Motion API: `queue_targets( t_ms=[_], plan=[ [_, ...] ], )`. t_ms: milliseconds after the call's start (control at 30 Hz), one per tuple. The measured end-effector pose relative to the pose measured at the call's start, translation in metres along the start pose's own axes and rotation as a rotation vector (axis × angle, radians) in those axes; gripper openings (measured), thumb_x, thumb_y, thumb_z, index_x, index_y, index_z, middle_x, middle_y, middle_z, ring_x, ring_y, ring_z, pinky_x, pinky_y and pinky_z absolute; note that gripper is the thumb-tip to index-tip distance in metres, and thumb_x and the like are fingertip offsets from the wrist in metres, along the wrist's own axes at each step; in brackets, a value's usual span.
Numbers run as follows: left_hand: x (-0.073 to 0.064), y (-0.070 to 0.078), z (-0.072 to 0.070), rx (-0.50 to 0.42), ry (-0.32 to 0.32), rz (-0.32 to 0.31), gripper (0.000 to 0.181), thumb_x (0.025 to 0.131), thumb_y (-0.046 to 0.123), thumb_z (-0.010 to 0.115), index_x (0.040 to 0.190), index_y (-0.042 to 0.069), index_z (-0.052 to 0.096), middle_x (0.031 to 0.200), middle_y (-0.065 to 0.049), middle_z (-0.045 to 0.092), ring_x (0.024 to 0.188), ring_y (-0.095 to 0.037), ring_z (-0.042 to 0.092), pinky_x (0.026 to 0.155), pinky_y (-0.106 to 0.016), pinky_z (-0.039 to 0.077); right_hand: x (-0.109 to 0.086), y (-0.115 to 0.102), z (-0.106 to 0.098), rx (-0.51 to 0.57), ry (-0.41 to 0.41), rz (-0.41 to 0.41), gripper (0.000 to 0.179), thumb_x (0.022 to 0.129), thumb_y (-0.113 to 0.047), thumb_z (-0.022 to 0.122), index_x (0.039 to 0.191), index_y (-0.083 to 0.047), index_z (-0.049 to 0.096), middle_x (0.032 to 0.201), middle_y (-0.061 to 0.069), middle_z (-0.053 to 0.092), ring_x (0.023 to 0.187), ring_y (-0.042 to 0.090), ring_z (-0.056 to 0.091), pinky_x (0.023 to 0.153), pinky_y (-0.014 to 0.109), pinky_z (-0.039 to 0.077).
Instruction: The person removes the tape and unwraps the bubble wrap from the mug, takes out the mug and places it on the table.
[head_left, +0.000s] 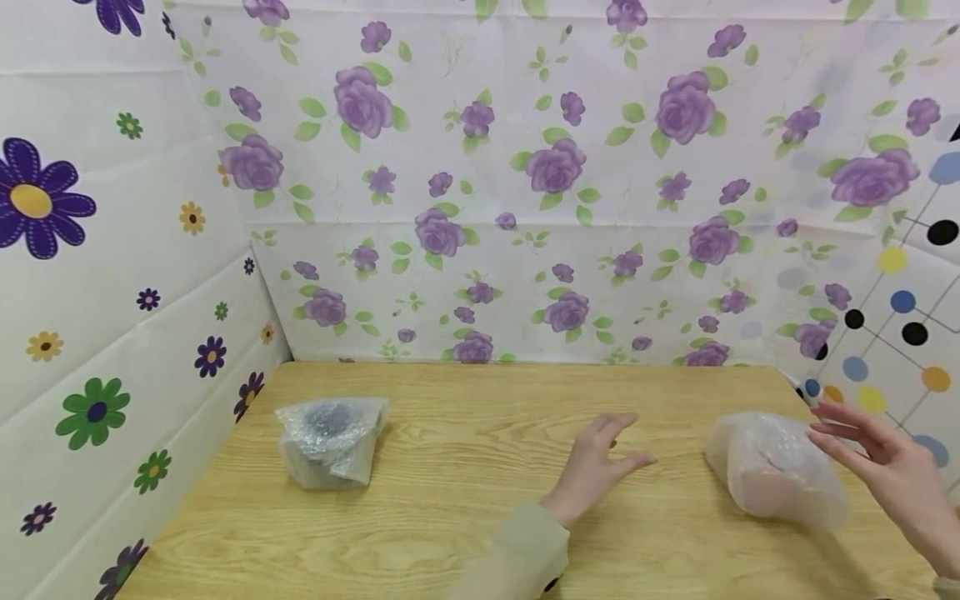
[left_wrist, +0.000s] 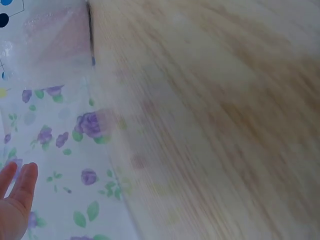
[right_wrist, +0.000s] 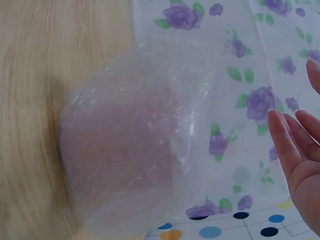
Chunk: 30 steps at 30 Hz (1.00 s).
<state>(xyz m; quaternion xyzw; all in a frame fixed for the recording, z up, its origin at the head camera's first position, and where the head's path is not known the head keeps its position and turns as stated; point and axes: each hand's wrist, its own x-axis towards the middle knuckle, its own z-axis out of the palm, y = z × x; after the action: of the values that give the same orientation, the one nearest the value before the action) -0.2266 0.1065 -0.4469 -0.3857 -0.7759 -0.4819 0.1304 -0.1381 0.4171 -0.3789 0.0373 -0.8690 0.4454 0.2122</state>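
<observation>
A pinkish object in clear bubble wrap (head_left: 776, 467) sits on the right part of the table, blurred at its lower edge in the head view. My right hand (head_left: 888, 475) is just to its right, fingers extended and holding nothing. In the right wrist view the wrapped pink object (right_wrist: 122, 145) fills the middle, with a gap between it and the right hand (right_wrist: 300, 165). To its left, over the wood, my left hand (head_left: 596, 467) has thumb and fingers spread apart, with nothing between them. The left wrist view catches only the fingers and part of the left hand (left_wrist: 17, 205).
A second bubble-wrapped bundle (head_left: 333, 446), with something dark and round inside, stands on the left of the wooden table (head_left: 450, 533). Flower-printed sheeting (head_left: 480, 192) rises behind the table's back edge, and patterned sheets flank both sides.
</observation>
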Motion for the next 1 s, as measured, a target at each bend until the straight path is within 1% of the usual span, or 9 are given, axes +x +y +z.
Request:
queue_targets(
  t_ms=[133,233,400,533,633,767,900,1000],
  plan=[
    [0.002,0.002,0.009,0.022,0.038,0.056,0.051,0.080,0.026,0.068,0.123,0.007,0.051,0.115,-0.003,0.053,0.103,-0.008,0.049,0.078,-0.013,0.040,-0.004,0.012,-0.005,-0.021,0.005,0.056,0.044,0.089,-0.013,0.059,0.131,-0.012,0.047,0.112,-0.019,0.050,0.093,-0.010,0.048,0.068,0.004,0.036],
    [0.004,0.004,0.016,0.009,0.055,0.061,0.049,0.079,0.024,0.069,0.122,0.007,0.052,0.114,-0.003,0.054,0.103,-0.010,0.050,0.077,-0.012,0.040,-0.007,0.021,-0.008,0.004,0.018,0.074,0.045,0.089,-0.012,0.059,0.132,-0.013,0.047,0.112,-0.017,0.049,0.093,-0.010,0.047,0.067,0.005,0.037],
    [0.005,0.009,0.027,-0.029,0.067,0.027,0.048,0.079,0.025,0.068,0.121,0.007,0.053,0.114,-0.002,0.054,0.103,-0.008,0.049,0.076,-0.012,0.041,-0.010,0.032,-0.010,0.065,0.037,0.102,0.047,0.088,-0.010,0.059,0.133,-0.012,0.046,0.111,-0.015,0.050,0.093,-0.008,0.049,0.069,0.005,0.039],
    [0.004,0.011,0.039,-0.056,0.074,-0.008,0.047,0.079,0.023,0.067,0.121,0.007,0.053,0.114,-0.002,0.053,0.101,-0.009,0.050,0.075,-0.013,0.042,-0.012,0.041,-0.010,0.049,0.058,0.151,0.045,0.088,-0.016,0.061,0.130,-0.011,0.048,0.108,-0.018,0.051,0.089,-0.009,0.050,0.068,0.005,0.039],
    [0.005,0.013,0.047,-0.071,0.059,-0.031,0.048,0.079,0.022,0.067,0.122,0.007,0.052,0.115,-0.001,0.052,0.101,-0.009,0.049,0.075,-0.013,0.042,-0.013,0.049,-0.010,0.018,0.067,0.175,0.045,0.087,-0.019,0.062,0.129,-0.011,0.049,0.107,-0.021,0.051,0.090,-0.011,0.048,0.069,0.004,0.035],
    [0.006,0.016,0.057,-0.086,0.038,-0.056,0.049,0.079,0.021,0.067,0.123,0.007,0.051,0.115,0.000,0.051,0.100,-0.007,0.047,0.075,-0.013,0.042,-0.013,0.058,-0.009,0.006,0.063,0.193,0.044,0.088,-0.022,0.061,0.129,-0.012,0.049,0.108,-0.020,0.048,0.092,-0.010,0.045,0.070,0.003,0.031],
    [0.007,0.016,0.066,-0.106,0.048,-0.076,0.047,0.079,0.020,0.067,0.122,0.007,0.052,0.113,-0.001,0.052,0.098,-0.005,0.047,0.074,-0.012,0.042,-0.013,0.066,-0.009,0.033,0.055,0.219,0.043,0.089,-0.023,0.060,0.129,-0.013,0.049,0.106,-0.021,0.048,0.090,-0.012,0.045,0.069,0.004,0.031],
    [0.008,0.018,0.070,-0.128,0.054,-0.092,0.047,0.079,0.020,0.067,0.122,0.007,0.053,0.113,0.000,0.052,0.098,-0.005,0.047,0.074,-0.012,0.043,-0.013,0.070,-0.010,0.067,0.050,0.232,0.042,0.089,-0.022,0.060,0.128,-0.014,0.049,0.104,-0.023,0.049,0.088,-0.013,0.047,0.067,0.005,0.033]
  ],
)
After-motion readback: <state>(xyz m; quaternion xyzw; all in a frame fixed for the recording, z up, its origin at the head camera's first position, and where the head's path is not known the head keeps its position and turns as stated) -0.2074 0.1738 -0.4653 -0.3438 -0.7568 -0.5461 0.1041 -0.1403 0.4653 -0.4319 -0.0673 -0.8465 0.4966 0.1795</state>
